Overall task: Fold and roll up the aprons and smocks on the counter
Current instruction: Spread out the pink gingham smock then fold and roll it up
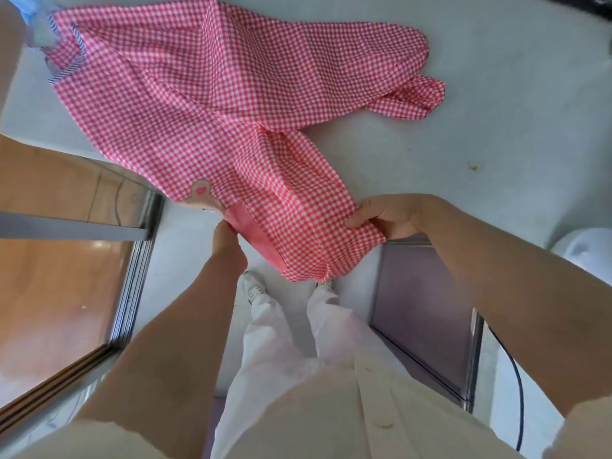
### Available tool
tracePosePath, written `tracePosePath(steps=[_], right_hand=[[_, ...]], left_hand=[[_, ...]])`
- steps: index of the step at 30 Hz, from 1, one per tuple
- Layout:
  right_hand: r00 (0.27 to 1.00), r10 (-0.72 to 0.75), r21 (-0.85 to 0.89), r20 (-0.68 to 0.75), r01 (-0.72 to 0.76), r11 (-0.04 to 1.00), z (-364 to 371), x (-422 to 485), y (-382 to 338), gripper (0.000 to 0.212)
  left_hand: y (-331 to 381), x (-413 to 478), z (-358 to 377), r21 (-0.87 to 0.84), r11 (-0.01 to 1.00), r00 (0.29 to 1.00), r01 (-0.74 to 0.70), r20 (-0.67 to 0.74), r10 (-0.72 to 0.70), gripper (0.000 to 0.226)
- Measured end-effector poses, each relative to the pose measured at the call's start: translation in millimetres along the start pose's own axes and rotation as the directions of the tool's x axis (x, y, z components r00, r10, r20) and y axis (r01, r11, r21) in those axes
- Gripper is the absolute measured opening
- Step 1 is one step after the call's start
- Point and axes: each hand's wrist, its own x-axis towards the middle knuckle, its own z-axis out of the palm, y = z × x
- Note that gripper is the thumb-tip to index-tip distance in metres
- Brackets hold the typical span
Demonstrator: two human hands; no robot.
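A pink-and-white checked smock (212,94) lies spread over the pale counter (496,127), its near end hanging past the counter's front edge. One sleeve (410,94) trails off to the right. A striped trim runs along the neck at the far left, and a small bear patch (202,193) sits near the plain pink hem band. My left hand (228,246) pinches that hem band at its left corner. My right hand (387,217) grips the checked hem at the right, thumb on top. Both hands hold the near edge lifted off the counter.
Below the counter's front edge are a wooden-fronted cabinet with metal rails (66,286) on the left and a grey panel (420,309) on the right. A white object (586,250) stands at the right edge. A black cable (516,392) hangs lower right.
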Motion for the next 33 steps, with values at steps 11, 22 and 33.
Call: tracePosePath(steps=[11, 22, 33], right_hand=[[0.941, -0.227, 0.493, -0.251, 0.326, 0.807, 44, -10, -1, 0.023], [0.861, -0.323, 0.596, -0.393, 0.506, 0.624, 74, -8, 4, 0.026], [0.86, -0.324, 0.394, -0.395, 0.477, 0.786, 64, -19, 35, 0.021]], left_hand=[[-12, -46, -5, 0.015, 0.996, 0.943, -0.093, 0.323, 0.083, 0.043], [-24, -86, -15, -0.37, 0.911, 0.87, 0.183, 0.493, 0.026, 0.046], [-71, -101, -26, 0.047, 0.963, 0.964, -0.265, -0.001, 0.265, 0.014]])
